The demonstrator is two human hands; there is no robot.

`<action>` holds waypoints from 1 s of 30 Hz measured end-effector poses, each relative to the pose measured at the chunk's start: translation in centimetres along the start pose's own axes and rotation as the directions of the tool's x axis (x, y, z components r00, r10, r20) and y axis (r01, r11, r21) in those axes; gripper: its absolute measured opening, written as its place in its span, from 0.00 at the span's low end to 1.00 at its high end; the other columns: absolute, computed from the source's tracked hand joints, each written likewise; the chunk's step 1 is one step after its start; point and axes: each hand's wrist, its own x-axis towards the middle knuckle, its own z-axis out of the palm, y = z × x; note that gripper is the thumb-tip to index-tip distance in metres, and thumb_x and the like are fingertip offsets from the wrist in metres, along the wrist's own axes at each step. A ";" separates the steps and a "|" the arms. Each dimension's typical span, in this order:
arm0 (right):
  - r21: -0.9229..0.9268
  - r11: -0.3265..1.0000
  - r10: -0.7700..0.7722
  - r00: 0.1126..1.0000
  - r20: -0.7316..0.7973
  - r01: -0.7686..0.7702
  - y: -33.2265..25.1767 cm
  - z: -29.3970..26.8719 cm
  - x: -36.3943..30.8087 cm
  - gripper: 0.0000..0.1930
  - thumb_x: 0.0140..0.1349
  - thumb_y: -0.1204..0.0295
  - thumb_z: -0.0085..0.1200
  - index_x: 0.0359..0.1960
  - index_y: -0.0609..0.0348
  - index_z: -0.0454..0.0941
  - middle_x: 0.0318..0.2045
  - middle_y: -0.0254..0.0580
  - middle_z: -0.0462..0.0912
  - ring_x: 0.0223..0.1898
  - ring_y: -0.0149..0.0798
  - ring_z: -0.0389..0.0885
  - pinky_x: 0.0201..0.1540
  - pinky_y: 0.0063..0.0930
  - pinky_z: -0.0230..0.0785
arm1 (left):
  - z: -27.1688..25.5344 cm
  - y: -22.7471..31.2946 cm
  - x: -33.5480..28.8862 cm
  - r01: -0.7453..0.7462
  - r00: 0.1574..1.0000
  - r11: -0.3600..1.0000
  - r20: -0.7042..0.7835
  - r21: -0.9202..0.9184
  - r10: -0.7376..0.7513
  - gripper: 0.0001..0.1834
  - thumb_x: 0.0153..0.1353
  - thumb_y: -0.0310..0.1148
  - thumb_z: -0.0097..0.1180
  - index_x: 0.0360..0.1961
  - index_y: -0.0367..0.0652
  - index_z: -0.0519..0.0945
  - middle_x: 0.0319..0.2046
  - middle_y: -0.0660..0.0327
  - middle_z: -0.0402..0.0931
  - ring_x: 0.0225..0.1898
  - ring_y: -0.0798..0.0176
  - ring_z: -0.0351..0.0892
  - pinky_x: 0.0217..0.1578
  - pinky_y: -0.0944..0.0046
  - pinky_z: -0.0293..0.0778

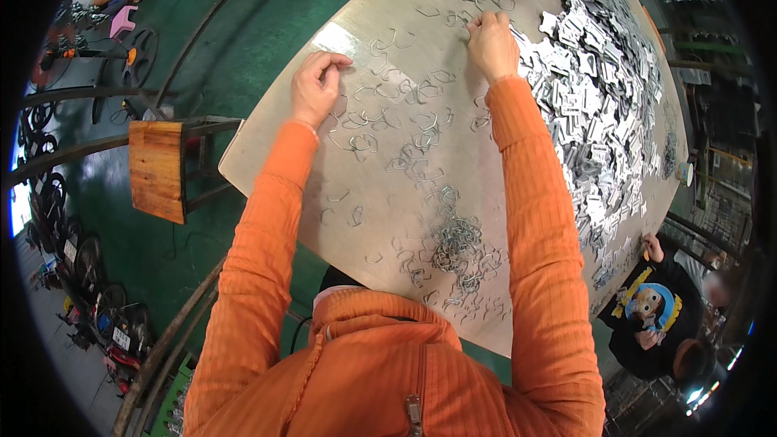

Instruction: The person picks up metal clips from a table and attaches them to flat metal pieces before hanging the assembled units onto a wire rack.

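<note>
While both our arms stretch out over the tabletop, we're sorting bent wire clips, picking stage by our read. Left hand is curled narrow, fingertips pinched on what looks like one clip near the tabletop's left edge. Right hand is curled knuckles-up on the loose clips; whether it holds any we can't tell. Flat metal plates heaped just right of it. Next likely needs teasing one clip free of the tangle.

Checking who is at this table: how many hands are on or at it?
3: left hand near the table's left edge among wire clips, right hand beside the metal plates, another person's hand at the right edge. Others may be hidden.
</note>
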 end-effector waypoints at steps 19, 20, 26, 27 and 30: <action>0.223 0.968 0.081 0.984 0.159 -0.115 5.6 1.4 4.5 0.09 0.56 0.66 0.60 0.34 0.56 0.84 0.32 0.45 0.85 0.35 0.46 0.83 0.41 0.35 0.73 | 0.0 0.3 0.1 -0.053 0.998 0.996 0.021 0.066 0.051 0.10 0.53 0.19 0.47 0.29 0.39 0.81 0.27 0.59 0.79 0.33 0.60 0.78 0.35 0.64 0.73; 0.152 0.984 0.073 0.987 0.144 -0.095 5.1 1.6 4.9 0.09 0.56 0.66 0.60 0.34 0.56 0.83 0.32 0.45 0.85 0.36 0.47 0.83 0.42 0.37 0.73 | 0.1 0.3 0.1 -0.049 0.999 0.997 0.021 0.061 0.047 0.10 0.53 0.18 0.47 0.29 0.39 0.81 0.27 0.59 0.79 0.33 0.60 0.78 0.35 0.64 0.72; -0.043 0.988 -0.149 0.988 0.036 0.150 3.3 1.1 4.2 0.09 0.55 0.65 0.60 0.32 0.57 0.81 0.32 0.44 0.84 0.36 0.49 0.82 0.40 0.41 0.71 | 0.0 0.4 0.1 -0.030 0.999 0.998 0.025 0.057 0.028 0.10 0.53 0.18 0.47 0.29 0.39 0.81 0.27 0.60 0.79 0.33 0.60 0.78 0.34 0.65 0.73; -0.023 0.981 -0.195 0.981 0.016 0.195 3.3 0.8 4.0 0.09 0.55 0.66 0.59 0.32 0.58 0.81 0.30 0.44 0.84 0.35 0.49 0.81 0.39 0.40 0.71 | 0.0 0.4 0.1 -0.025 0.999 0.998 0.025 0.051 0.023 0.10 0.53 0.18 0.47 0.29 0.39 0.81 0.27 0.60 0.79 0.33 0.60 0.78 0.34 0.65 0.73; 0.056 0.998 -0.019 0.979 0.202 0.007 4.0 0.0 4.6 0.09 0.54 0.65 0.61 0.34 0.54 0.82 0.31 0.44 0.84 0.35 0.48 0.82 0.40 0.39 0.71 | -0.1 0.6 0.1 -0.033 0.999 0.999 0.032 0.042 0.032 0.10 0.53 0.18 0.47 0.29 0.39 0.81 0.27 0.60 0.79 0.33 0.60 0.78 0.35 0.65 0.73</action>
